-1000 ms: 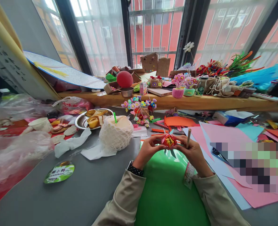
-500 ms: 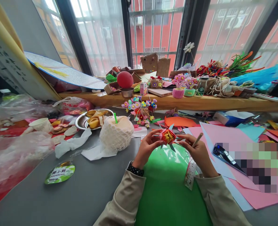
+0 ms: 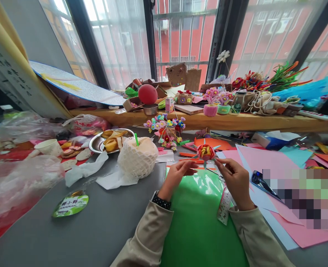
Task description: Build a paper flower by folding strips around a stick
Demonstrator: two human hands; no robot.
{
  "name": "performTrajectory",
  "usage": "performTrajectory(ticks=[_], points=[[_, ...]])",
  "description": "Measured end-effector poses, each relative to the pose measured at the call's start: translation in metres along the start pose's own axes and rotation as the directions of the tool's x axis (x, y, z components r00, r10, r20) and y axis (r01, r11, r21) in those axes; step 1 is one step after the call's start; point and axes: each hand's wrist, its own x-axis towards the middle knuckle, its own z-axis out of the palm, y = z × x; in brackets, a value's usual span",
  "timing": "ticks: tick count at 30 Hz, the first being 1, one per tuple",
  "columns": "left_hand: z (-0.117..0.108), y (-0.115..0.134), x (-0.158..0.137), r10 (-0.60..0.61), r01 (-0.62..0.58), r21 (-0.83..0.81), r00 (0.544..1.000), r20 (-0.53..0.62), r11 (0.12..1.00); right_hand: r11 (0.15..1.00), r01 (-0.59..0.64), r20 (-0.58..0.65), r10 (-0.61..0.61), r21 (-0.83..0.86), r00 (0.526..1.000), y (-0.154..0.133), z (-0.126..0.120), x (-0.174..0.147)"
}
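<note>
1. Paper, folded red with a yellow centre and green points, makes up the small flower (image 3: 205,152) held up between both hands above the green sheet (image 3: 197,218).
2. Right hand (image 3: 236,180) has its fingertips closed on something thin just below the bloom, probably a stem or stick; what exactly it pinches is too small to tell.
3. Left hand (image 3: 178,174) has thumb and fingers drawn together, reaching in toward the base of the flower from the other side; whether it actually touches the paper I cannot tell.
4. By my judgement the flower is very light and easily crushed: the petals would dent under any squeeze, so the base or stem is the place to take hold, not the bloom.
5. Just beyond the hands lie orange paper strips (image 3: 193,155), and a cluster of tiny coloured flowers (image 3: 165,129) stands behind them.
6. To the left, a round shape wrapped in white foam netting (image 3: 137,156) sits near a metal plate (image 3: 97,144).
7. Pink sheets (image 3: 261,159) spread to the right; part of that side is blurred out, and a dark object (image 3: 259,180) there is hard to identify.
</note>
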Motion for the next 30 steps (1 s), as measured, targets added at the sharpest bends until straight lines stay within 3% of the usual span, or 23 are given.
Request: performTrajectory(ticks=[3, 12, 20, 26, 30], points=[[0.003, -0.003, 0.000, -0.053, 0.052, 0.025, 0.996, 0.075, 0.998, 0.996, 0.077, 0.039, -0.076, -0.037, 0.996, 0.000, 0.005, -0.003], [0.004, -0.003, 0.000, -0.060, 0.060, -0.017, 0.998, -0.020, 0.998, 0.982, 0.190, 0.175, -0.183, -0.023, 0.967, 0.001, 0.016, -0.007], [0.004, 0.003, -0.004, -0.078, 0.077, -0.040, 0.997, -0.010, 0.996, 0.974, 0.227, 0.259, -0.217, -0.010, 0.941, 0.002, 0.020, -0.008], [0.007, 0.001, -0.004, 0.108, -0.102, 0.113, 0.993, -0.043, 0.988, 0.975, 0.220, 0.216, -0.210, -0.019, 0.953, 0.003, 0.020, -0.008], [0.008, -0.005, -0.004, 0.284, -0.257, 0.362, 0.959, -0.021, 0.896, 0.953, 0.295, 0.245, -0.271, -0.064, 0.931, 0.005, 0.023, -0.008]])
